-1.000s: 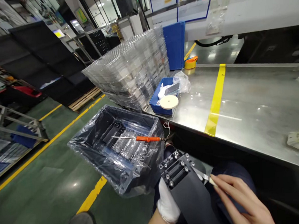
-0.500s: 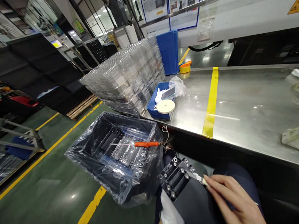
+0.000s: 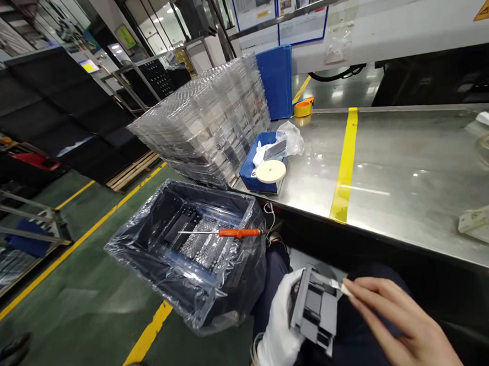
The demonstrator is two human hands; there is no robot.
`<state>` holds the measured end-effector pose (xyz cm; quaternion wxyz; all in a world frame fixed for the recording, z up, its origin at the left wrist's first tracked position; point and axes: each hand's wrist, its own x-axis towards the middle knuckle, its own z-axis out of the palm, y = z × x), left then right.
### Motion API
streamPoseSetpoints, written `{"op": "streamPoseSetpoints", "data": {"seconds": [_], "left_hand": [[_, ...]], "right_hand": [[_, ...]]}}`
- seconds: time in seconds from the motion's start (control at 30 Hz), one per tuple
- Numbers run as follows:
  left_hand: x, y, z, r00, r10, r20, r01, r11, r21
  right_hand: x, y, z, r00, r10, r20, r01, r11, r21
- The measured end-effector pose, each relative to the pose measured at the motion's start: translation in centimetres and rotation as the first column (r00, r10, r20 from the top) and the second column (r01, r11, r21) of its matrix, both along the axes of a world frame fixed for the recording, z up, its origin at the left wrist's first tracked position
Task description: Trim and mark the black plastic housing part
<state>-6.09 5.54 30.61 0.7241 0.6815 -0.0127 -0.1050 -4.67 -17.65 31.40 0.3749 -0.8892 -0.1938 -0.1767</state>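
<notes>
My left hand (image 3: 279,327), in a white glove, grips a dark grey plastic part (image 3: 315,308) over my lap, tilted on its edge. My bare right hand (image 3: 398,325) pinches a small blade tool (image 3: 337,285) whose tip touches the part's upper right edge. To the left sits a black bin lined with clear plastic (image 3: 190,250), with an orange-handled screwdriver (image 3: 231,233) lying across its top.
A steel table (image 3: 410,178) with a yellow stripe (image 3: 345,166) stands ahead. On it are a stack of clear trays (image 3: 208,124), a blue tray (image 3: 250,171) with a white disc (image 3: 271,171), and a tape roll (image 3: 303,108). Another person's shoes (image 3: 8,352) are at the far left.
My left hand has turned the dark part from lying flat with its screw holes up to standing on edge. The blade tool stays at its edge.
</notes>
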Motion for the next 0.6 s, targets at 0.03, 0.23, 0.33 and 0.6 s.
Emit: {"op": "streamPoseSetpoints", "data": {"seconds": [0.03,0.23,0.33,0.6], "left_hand": [[0.4,-0.3,0.8,0.997,-0.033,0.064,0.026,0.993,0.113],[-0.5,-0.2,-0.4,0.989,0.103,0.107,-0.129,0.953,0.275],[-1.0,0.3,-0.9,0.992,0.101,0.077,-0.12,0.949,0.292],[0.7,0.7,2.1,0.985,-0.143,-0.1,0.16,0.971,0.18]], "right_hand": [[0.0,0.1,0.2,1.0,0.011,0.016,-0.011,1.0,-0.022],[0.1,0.3,0.9,0.999,-0.004,0.05,0.006,0.999,-0.042],[0.2,-0.3,0.4,1.0,-0.006,0.023,0.007,1.0,-0.025],[1.0,-0.6,-0.5,0.659,0.255,-0.707,0.069,0.917,0.394]]}}
